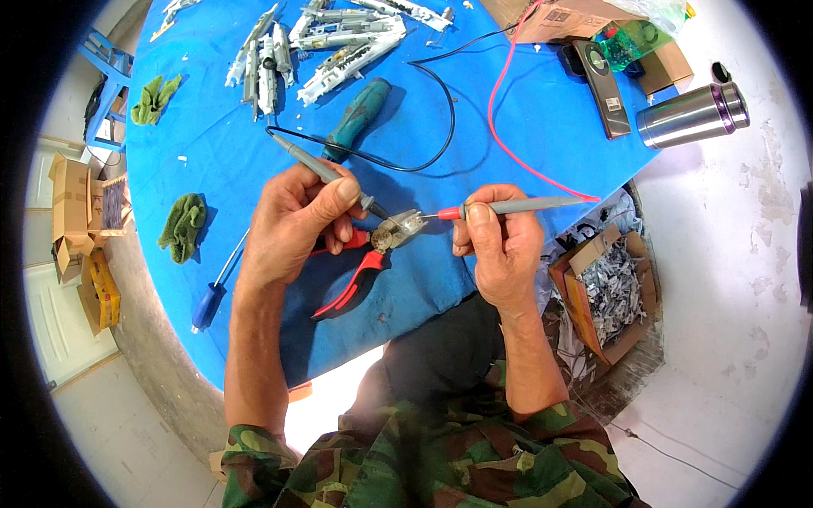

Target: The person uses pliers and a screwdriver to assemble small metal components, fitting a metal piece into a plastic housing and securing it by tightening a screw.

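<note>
My left hand [292,212] is closed around a grey test probe [306,159] with a black lead, its tip slanting down toward the pliers. Between the thumb and fingers of my right hand [501,245] is a second test probe [538,204], grey with a red front end and a red lead. Its thin metal tip points left at the jaws of the red-handled pliers [383,240]. The pliers rest on the blue-covered table [423,292] between my hands. Something small and shiny shows at their jaws; I cannot make out what it is, nor whether the tips touch it.
Beyond my left hand lies a teal-handled tool [357,118]. A blue screwdriver [208,306] and green cloths [182,229] lie left. White plastic mechanisms [330,46] are heaped at the back. A steel flask [693,117] stands right, above a carton of scraps [584,309].
</note>
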